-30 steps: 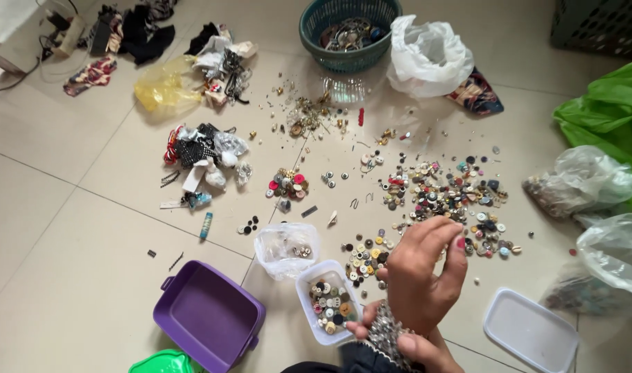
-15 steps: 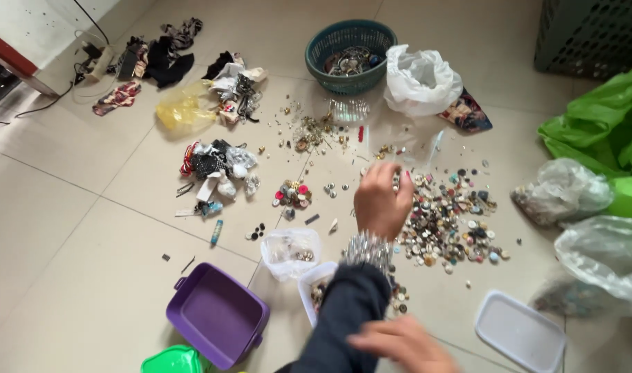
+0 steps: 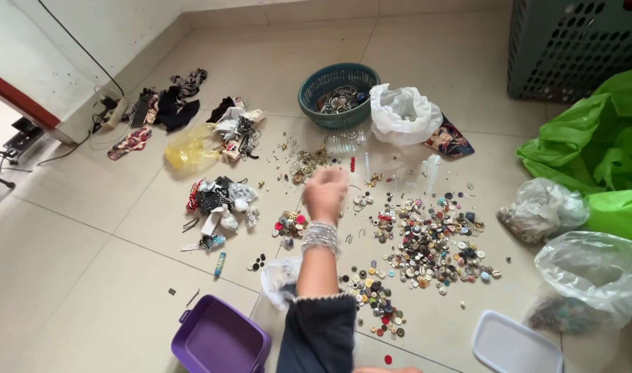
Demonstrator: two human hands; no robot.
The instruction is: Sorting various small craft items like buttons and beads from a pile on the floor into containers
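Head view: your left hand (image 3: 326,193), blurred and loosely curled so that its contents cannot be told, reached out between the red button cluster (image 3: 290,224) and the brass fittings (image 3: 305,166), heaps apparently kept apart by kind, beside the mixed buttons (image 3: 430,242).

Bright even daylight, hand (image 3: 325,194) blurred (motion)

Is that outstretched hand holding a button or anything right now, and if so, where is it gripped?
Cannot tell. The left hand is blurred and seen from the back, fingers curled under, above the floor near the buttons. The right hand is barely in view.
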